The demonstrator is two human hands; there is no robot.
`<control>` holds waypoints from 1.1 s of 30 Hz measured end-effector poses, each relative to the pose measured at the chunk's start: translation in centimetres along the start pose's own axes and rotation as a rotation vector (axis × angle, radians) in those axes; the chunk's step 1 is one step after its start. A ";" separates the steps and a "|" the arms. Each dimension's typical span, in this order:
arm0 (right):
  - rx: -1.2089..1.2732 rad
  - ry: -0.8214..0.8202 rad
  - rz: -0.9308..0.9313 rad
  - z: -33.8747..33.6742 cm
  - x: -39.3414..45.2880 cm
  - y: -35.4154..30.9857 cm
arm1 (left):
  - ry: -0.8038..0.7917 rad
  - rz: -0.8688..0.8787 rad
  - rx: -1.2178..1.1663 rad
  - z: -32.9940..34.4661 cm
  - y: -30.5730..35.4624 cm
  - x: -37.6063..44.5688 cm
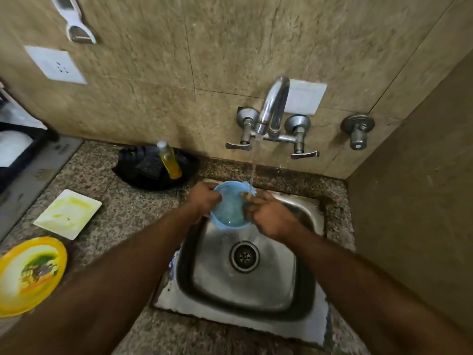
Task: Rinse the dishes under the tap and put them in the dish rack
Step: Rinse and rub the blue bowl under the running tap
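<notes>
A blue plastic bowl is held over the far edge of the steel sink, tilted so its opening faces the camera. The left hand grips the bowl's left rim, fingers curled over the edge. The right hand is at the bowl's right rim with its fingers bent against it; whether they clasp the rim or only rub it cannot be told. Water runs from the chrome tap in a thin stream and lands on the bowl's upper right rim beside the right fingers.

On the speckled stone counter to the left lie 2 dirty dishes: a square white plate smeared with yellow, and nearer the camera a round yellow plate with food residue. Behind them, against the wall, a bottle of yellow liquid leans in a black dish; no label on it can be read. At the far left edge sits part of a dark rack or tray, blurred. A white socket plate is on the wall. No writing is legible anywhere.
</notes>
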State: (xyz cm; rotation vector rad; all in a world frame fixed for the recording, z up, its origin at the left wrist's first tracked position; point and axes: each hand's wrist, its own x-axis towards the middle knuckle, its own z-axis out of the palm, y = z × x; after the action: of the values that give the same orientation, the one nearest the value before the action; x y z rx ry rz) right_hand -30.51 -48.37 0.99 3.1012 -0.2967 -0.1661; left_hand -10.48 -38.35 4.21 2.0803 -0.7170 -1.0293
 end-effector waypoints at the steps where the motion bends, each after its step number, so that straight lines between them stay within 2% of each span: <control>1: 0.012 -0.041 0.035 0.6 -0.7 -1.3 | 0.071 0.029 -0.020 0.6 -1.2 0.0; 5: -0.052 -0.095 0.123 1.6 -3.3 -3.7 | 0.013 -0.022 0.036 5.7 -8.2 2.1; 8: -0.098 -0.137 0.210 0.7 -2.2 -3.5 | 0.014 -0.152 -0.104 9.0 -11.0 4.1; 11: -0.081 -0.145 0.260 0.3 -1.3 -4.2 | 0.072 -0.258 -0.153 9.0 -9.3 4.7; 13: -0.053 -0.125 0.251 0.8 -2.3 -4.4 | 0.040 -0.286 -0.084 8.2 -7.4 4.5; 14: -0.013 -0.180 0.258 1.1 -3.1 -4.1 | -0.012 -0.263 -0.056 7.8 -6.4 4.1; 15: 0.056 -0.235 0.263 0.9 -3.7 -3.6 | -0.073 -0.220 -0.046 7.7 -5.2 3.3; 17: 0.325 -0.210 0.290 0.4 -4.5 -2.2 | -0.179 -0.200 -0.115 8.3 -4.3 1.9; 20: 0.787 -0.253 0.420 -0.8 -3.7 -0.2 | -0.286 -0.407 -0.363 9.5 -4.6 -0.6; 23: 1.235 -0.282 0.726 -1.5 -3.2 0.7 | -0.328 -0.602 -0.597 9.2 -5.3 -2.0; 25: 1.507 -0.240 0.988 -0.3 -3.6 0.6 | -0.323 -0.630 -0.685 8.5 -5.9 -2.1; 27: 1.715 -0.190 1.213 1.4 -4.0 -0.1 | -0.328 -0.637 -0.659 7.6 -6.1 -2.3; 30: 1.871 -0.130 1.314 2.7 -3.6 -1.6 | -0.329 -0.624 -0.563 6.5 -6.2 -2.3; 32: 1.853 -0.051 1.262 3.3 -2.6 -2.8 | -0.300 -0.587 -0.562 6.1 -6.3 -1.9; 33: 1.756 0.027 1.186 3.5 -2.1 -3.4 | -0.288 -0.560 -0.584 6.0 -6.1 -1.7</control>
State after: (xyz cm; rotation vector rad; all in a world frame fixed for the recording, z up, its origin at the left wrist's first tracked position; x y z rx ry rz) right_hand -32.26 -44.63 -2.39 2.8665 -3.6465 0.3778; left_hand -15.34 -35.53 -2.43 1.6476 0.0761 -1.6360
